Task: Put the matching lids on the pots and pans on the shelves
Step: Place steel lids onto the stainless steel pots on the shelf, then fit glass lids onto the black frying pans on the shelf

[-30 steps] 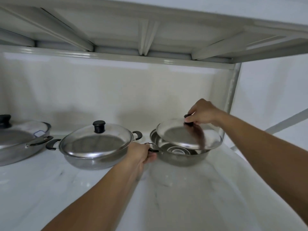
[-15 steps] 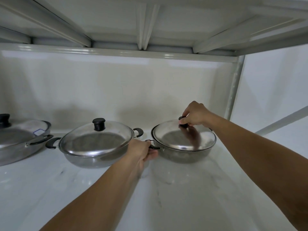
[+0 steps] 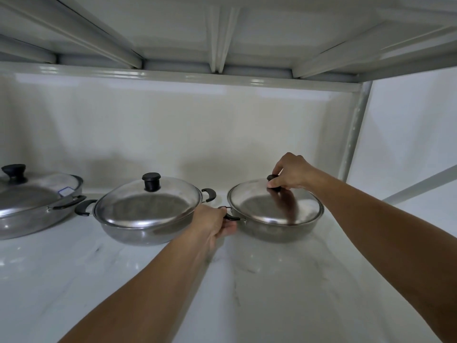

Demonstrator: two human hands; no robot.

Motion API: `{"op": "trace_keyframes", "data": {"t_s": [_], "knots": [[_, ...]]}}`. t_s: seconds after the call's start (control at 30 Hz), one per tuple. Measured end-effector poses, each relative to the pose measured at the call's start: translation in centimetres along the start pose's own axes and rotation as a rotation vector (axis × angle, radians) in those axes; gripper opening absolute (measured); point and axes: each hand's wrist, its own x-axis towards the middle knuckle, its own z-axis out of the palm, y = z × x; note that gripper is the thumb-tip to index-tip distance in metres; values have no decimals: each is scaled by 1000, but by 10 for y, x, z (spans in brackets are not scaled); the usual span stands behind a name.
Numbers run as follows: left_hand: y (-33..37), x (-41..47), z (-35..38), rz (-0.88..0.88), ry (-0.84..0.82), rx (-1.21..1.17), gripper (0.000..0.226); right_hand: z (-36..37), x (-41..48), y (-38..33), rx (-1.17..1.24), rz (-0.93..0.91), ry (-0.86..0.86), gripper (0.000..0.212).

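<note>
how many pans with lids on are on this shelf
3. One at the far left, cut off by the frame edge; one in the middle; one on the right, its knob held by the right hand. More may sit out of view to the left.

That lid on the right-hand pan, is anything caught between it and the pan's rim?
Nothing visible. The lid sits flat on the right pan, its edge meeting the rim all along the near side. The right hand holds its knob; the left hand grips the pan's handle. The far rim is hidden.
</note>
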Motion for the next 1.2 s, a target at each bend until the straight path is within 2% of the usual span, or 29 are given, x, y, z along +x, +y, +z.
{"op": "trace_keyframes", "data": {"t_s": [0.07,0.17,0.27,0.37,0.47,0.53,0.6,0.67,0.73,0.8,0.83,0.9,0.97,1.03,1.1,1.13,1.2], "knots": [[3,-2,-1,-14,-30,4,20,-1,0,-1,-24,-4,-3,41],[11,-15,-10,-39,-119,44,33,-6,-7,-2,-82,11,-26,56],[27,-44,-37,-27,-192,127,33,-14,-31,-9,-158,6,122,68],[47,-91,-85,-10,-345,242,32,-17,-91,-43,-117,-109,284,52],[60,-156,-163,116,-440,381,36,-8,-184,-94,87,-276,317,30],[57,-201,-229,226,-461,471,40,14,-251,-125,279,-338,250,29],[40,-241,-306,241,-520,531,36,49,-317,-157,363,-375,85,40],[9,-269,-384,109,-589,549,34,92,-378,-192,405,-374,-112,36],[-34,-283,-458,-85,-623,634,32,149,-422,-227,462,-362,-242,17],[-85,-282,-521,-252,-550,739,26,218,-440,-249,497,-292,-374,9],[-113,-276,-549,-299,-443,775,23,255,-443,-259,505,-213,-464,11],[-163,-253,-590,-298,-168,878,23,335,-439,-269,560,24,-608,15],[-198,-225,-608,-244,49,893,34,411,-431,-276,606,262,-665,20],[-219,-198,-611,-270,180,747,50,473,-418,-281,708,441,-653,23],[-237,-169,-612,-294,243,619,56,520,-407,-288,795,579,-631,23],[-246,-158,-613,-307,250,552,54,537,-403,-291,879,670,-610,22],[-263,-140,-616,-376,244,268,42,563,-399,-298,1086,791,-593,19]]}}
